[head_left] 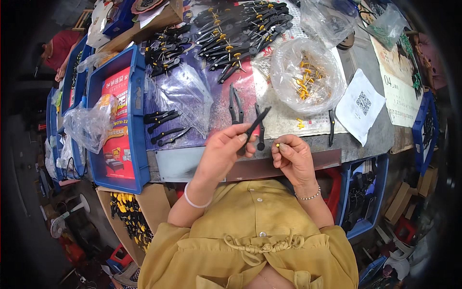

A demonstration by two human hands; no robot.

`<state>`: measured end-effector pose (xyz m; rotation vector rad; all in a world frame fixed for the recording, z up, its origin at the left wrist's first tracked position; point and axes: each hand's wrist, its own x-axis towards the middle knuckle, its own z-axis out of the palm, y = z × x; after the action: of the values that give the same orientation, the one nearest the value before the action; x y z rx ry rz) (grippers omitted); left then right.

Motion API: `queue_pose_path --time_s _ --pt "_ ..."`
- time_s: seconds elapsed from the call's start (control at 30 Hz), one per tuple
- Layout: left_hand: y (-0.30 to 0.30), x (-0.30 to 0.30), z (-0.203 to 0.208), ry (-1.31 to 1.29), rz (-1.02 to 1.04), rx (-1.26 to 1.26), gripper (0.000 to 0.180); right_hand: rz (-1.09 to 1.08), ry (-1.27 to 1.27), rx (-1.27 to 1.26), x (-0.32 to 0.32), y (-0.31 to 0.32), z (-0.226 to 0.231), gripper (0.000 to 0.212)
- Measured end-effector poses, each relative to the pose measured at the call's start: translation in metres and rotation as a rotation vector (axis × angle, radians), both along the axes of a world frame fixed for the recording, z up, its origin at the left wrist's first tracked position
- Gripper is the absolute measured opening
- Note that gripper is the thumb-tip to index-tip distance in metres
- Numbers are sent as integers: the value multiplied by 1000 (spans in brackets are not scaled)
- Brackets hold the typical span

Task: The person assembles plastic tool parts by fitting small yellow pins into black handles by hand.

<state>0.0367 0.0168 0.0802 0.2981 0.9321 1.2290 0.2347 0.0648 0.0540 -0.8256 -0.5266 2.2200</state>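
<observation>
My left hand [225, 150] grips a black plier-like tool part [256, 123] and holds it tilted up over the near table edge. My right hand [292, 157] pinches a small yellow piece [277, 144] between thumb and forefinger, just right of the tool. Two more black tool halves [235, 102] lie flat on the table right behind my hands. A clear bag of small yellow pieces [306, 75] sits behind my right hand.
A heap of assembled black tools with yellow dots [240, 30] covers the far table. Several black handles [162, 127] lie at left, beside a blue bin [135, 120] with crumpled plastic [90, 123]. A white paper sheet [360, 106] lies at right. Another person [57, 49] sits far left.
</observation>
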Motion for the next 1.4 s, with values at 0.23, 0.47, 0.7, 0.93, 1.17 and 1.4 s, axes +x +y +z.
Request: queue_pose_path --time_s 0.23,0.47,0.7,0.93,1.17,1.4 --pt "-11 18 -10 284 -31 123 30 19 130 -61 -2 -2 -1 15" --pt "-14 19 -9 143 -29 94 32 31 259 -61 -2 -4 -5 17" --pt "-15 26 -6 124 -33 72 40 47 296 -81 -1 -4 -6 20" --pt "-17 27 -5 265 -76 141 44 52 317 -120 2 -3 -6 18" --pt "-14 27 2 309 -164 37 40 39 356 -166 5 -4 -12 16" --pt "-14 31 -2 275 -137 29 38 18 369 -201 4 -3 -15 13"
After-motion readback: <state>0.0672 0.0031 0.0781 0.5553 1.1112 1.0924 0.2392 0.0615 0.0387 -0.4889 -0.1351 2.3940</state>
